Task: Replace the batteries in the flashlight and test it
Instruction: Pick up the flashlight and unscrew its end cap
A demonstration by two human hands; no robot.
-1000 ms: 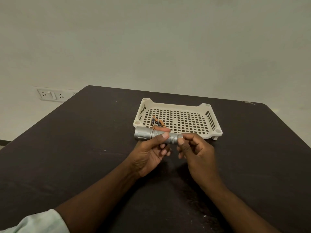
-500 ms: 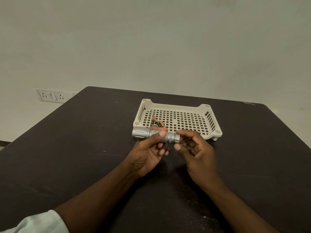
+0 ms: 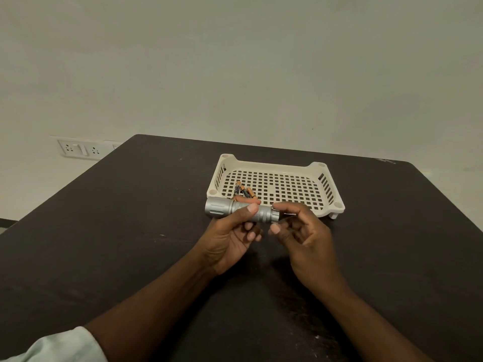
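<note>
A silver flashlight (image 3: 235, 210) lies level above the table, head pointing left, with my left hand (image 3: 230, 239) wrapped around its barrel, thumb on top. My right hand (image 3: 303, 239) is at the tail end. Its index finger rests on the tail cap (image 3: 275, 215), while the thumb hangs a little below it, apart from the metal. Three small batteries (image 3: 244, 190) with orange and black bands lie in the near-left corner of the cream tray (image 3: 274, 166), just behind the flashlight.
The perforated tray stands on a dark table (image 3: 104, 231) past my hands. A wall socket plate (image 3: 78, 148) is on the pale wall at the left, beyond the table's edge. A pale sleeve (image 3: 60, 346) shows at the bottom left.
My right thumb has dropped away from the tail cap, which it pinched a second ago. The flashlight has shifted slightly left in my left hand.
</note>
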